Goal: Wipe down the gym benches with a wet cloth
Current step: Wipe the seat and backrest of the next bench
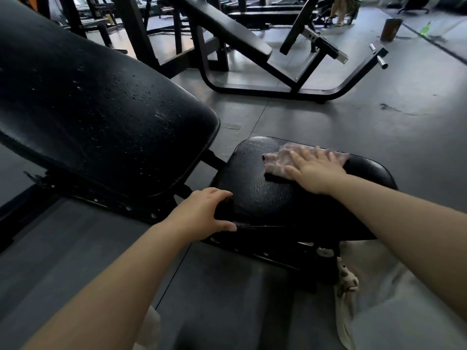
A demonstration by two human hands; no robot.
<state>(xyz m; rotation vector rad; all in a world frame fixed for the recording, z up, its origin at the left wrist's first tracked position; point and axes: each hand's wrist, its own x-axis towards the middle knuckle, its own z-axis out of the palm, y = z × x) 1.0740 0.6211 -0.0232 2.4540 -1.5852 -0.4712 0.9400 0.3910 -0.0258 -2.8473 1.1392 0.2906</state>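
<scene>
Right hand lies flat, fingers straight, pressing the cloth onto the far part of the seat pad of the bench. Left hand curls over the pad's near left edge, steadying it. The backrest to the left, tilted up, carries water droplets.

Risks, as I judge them: the cloth is only pressed under a flat palm, not gripped, so a fast stroke toward the far edge could leave it bunched or let it slide off onto the floor. The wet pad is slick; a leaning palm may skid. The near part of the pad and the beaded backrest could go unwiped.
</scene>
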